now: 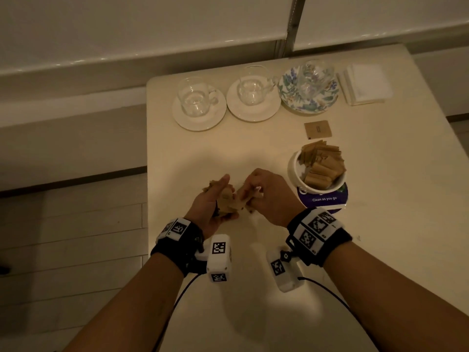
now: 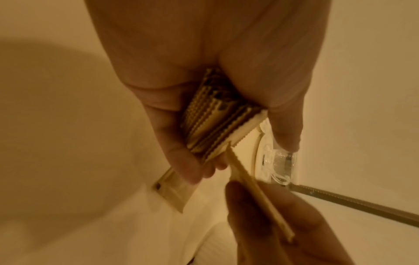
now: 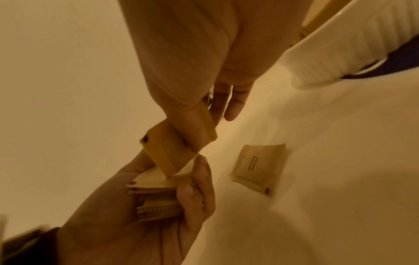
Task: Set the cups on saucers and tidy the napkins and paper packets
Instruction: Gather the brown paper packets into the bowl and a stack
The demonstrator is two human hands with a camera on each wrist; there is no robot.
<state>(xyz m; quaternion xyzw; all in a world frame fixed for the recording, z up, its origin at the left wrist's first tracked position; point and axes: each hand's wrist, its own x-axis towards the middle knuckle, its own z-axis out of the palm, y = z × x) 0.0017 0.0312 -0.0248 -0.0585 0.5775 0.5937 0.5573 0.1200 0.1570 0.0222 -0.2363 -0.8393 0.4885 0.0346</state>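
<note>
The left hand (image 1: pixel 212 203) grips a stack of brown paper packets (image 2: pixel 212 125) between thumb and curled fingers, low over the near middle of the pale worktop (image 1: pixel 228 148); the right hand (image 1: pixel 269 196) pinches one more packet (image 3: pixel 172 150) whose lower edge touches the top of that stack; a loose packet (image 1: pixel 318 130) lies flat farther back, between the hands and the saucers; just right of the right hand stands a white bowl (image 1: pixel 295 171) crammed with packets, set on a purple card (image 1: pixel 327 200) reading "Clean as you go"; along the far edge three glass cups (image 1: pixel 196 97) sit on saucers, two plain white (image 1: pixel 187 120) and one flowered (image 1: pixel 291 97); a stack of white napkins (image 1: pixel 365 83) lies beside the flowered one; the room is dim, with a pale wall behind and a plank floor (image 1: pixel 71 237) to the left
</note>
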